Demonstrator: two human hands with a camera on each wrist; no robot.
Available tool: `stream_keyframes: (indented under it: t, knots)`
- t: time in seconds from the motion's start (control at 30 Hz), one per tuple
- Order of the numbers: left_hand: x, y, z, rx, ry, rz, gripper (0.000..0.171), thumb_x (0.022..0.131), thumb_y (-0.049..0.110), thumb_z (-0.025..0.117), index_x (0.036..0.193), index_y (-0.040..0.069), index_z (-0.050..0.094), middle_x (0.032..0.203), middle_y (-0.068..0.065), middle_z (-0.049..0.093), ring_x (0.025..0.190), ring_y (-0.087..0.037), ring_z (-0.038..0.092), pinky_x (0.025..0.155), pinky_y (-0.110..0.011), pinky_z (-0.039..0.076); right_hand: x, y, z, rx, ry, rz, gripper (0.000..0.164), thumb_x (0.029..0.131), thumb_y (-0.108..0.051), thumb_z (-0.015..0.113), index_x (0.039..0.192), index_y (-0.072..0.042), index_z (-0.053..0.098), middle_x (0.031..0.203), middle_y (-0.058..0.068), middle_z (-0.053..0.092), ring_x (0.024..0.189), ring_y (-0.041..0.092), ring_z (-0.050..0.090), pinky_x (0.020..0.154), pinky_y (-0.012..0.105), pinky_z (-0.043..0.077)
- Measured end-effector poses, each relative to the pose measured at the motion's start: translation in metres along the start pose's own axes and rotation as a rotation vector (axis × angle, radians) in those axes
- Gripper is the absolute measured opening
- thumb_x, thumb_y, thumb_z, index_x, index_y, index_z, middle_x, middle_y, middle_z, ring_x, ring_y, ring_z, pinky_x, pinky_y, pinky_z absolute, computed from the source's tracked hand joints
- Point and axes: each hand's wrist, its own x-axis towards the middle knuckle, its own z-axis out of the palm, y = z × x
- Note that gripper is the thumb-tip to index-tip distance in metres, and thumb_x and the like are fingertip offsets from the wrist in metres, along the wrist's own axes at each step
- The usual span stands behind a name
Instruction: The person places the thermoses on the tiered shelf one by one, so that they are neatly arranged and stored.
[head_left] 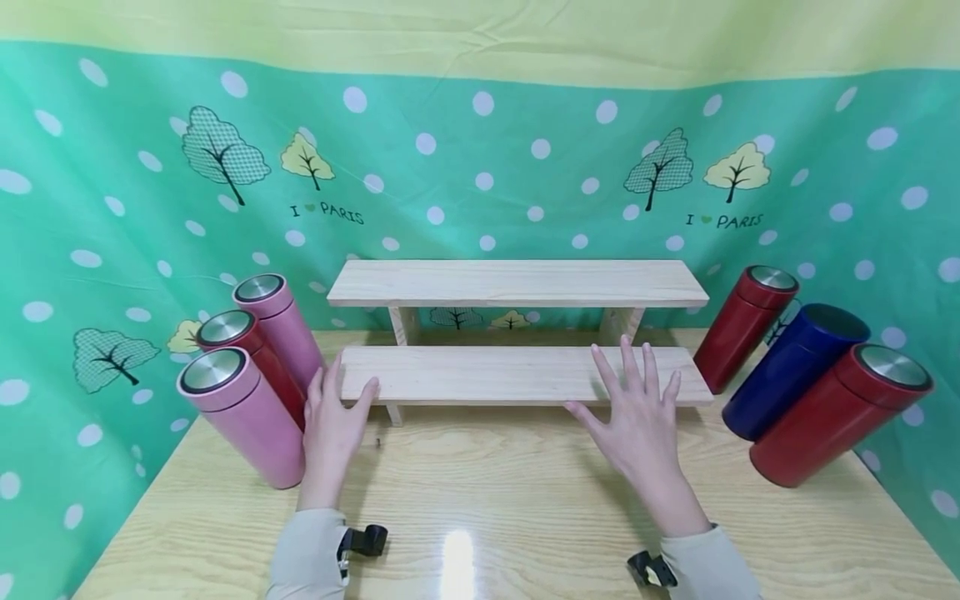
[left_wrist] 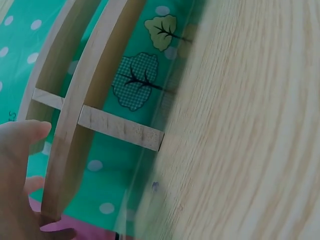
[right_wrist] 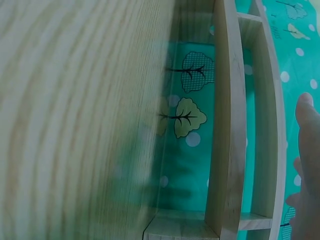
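Observation:
My left hand (head_left: 332, 425) is at the left end of the lower board of a two-tier wooden shelf (head_left: 480, 375), thumb and fingers spread apart around that end. Beside it stand a front pink thermos (head_left: 251, 425), a dark red thermos (head_left: 251, 346) and a rear pink thermos (head_left: 288, 329); whether the hand touches them I cannot tell. The right hand (head_left: 637, 421) has its fingers spread over the right part of the lower board, holding nothing. In the left wrist view the left thumb (left_wrist: 30, 130) shows near the board's edge.
On the right stand a rear red thermos (head_left: 742, 329), a blue thermos (head_left: 795, 371) and a front red thermos (head_left: 840, 417). Behind the shelf hangs a green dotted cloth (head_left: 480, 200), which also runs down both sides. Everything stands on a light wooden table (head_left: 480, 483).

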Motion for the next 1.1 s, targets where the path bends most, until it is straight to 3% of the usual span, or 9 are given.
stream_keyframes:
  t: [0.2,0.33,0.43,0.67,0.87,1.1]
  knots:
    - [0.001,-0.005,-0.003,-0.185,-0.037,-0.030,0.074,0.099,0.052,0.050,0.159,0.020,0.021,0.161,-0.018,0.018,0.145,-0.041,0.019,0.113,-0.066,0.015,0.005,0.004,-0.001,0.033,-0.004,-0.031,0.085,0.090,-0.068,0.054,0.159,-0.029,0.020,0.165,0.013,0.008,0.150,0.037,-0.003,0.111,0.071,0.001]
    - [0.002,-0.006,-0.004,-0.233,-0.055,-0.056,0.073,0.100,0.045,0.053,0.159,0.016,0.021,0.161,-0.018,0.018,0.147,-0.038,0.016,0.112,-0.067,0.008,0.007,0.007,-0.005,0.073,-0.019,-0.039,0.084,0.091,-0.064,0.056,0.159,-0.029,0.019,0.165,0.014,0.008,0.150,0.038,-0.002,0.111,0.072,0.003]
    - [0.003,-0.008,-0.003,-0.272,-0.048,-0.053,0.072,0.100,0.042,0.056,0.158,0.016,0.023,0.161,-0.016,0.019,0.148,-0.036,0.015,0.114,-0.064,0.010,0.007,0.007,-0.008,0.103,-0.024,-0.037,0.085,0.091,-0.062,0.059,0.159,-0.029,0.021,0.165,0.014,0.009,0.150,0.039,-0.001,0.111,0.071,0.004]
    - [0.006,-0.010,0.000,-0.298,-0.051,-0.017,0.070,0.100,0.041,0.058,0.156,0.013,0.028,0.161,-0.016,0.023,0.148,-0.034,0.017,0.117,-0.056,0.015,0.009,0.008,-0.021,0.166,0.006,-0.023,0.085,0.090,-0.057,0.065,0.158,-0.025,0.025,0.165,0.011,0.012,0.149,0.038,0.004,0.113,0.068,0.006]
    - [0.006,-0.011,0.001,-0.361,-0.072,-0.034,0.069,0.100,0.035,0.059,0.156,0.010,0.028,0.161,-0.017,0.020,0.149,-0.033,0.013,0.119,-0.053,0.012,0.007,0.007,-0.036,0.185,0.040,-0.039,0.086,0.090,-0.052,0.067,0.159,-0.024,0.024,0.165,0.009,0.013,0.150,0.036,0.007,0.114,0.066,0.007]
    - [0.006,-0.010,0.001,-0.361,-0.065,-0.045,0.071,0.099,0.036,0.061,0.156,0.011,0.028,0.161,-0.017,0.021,0.148,-0.034,0.014,0.118,-0.053,0.013,-0.005,0.011,-0.052,0.251,0.083,-0.033,0.083,0.088,-0.044,0.072,0.157,-0.025,0.031,0.162,0.010,0.023,0.149,0.034,0.016,0.114,0.063,0.015]
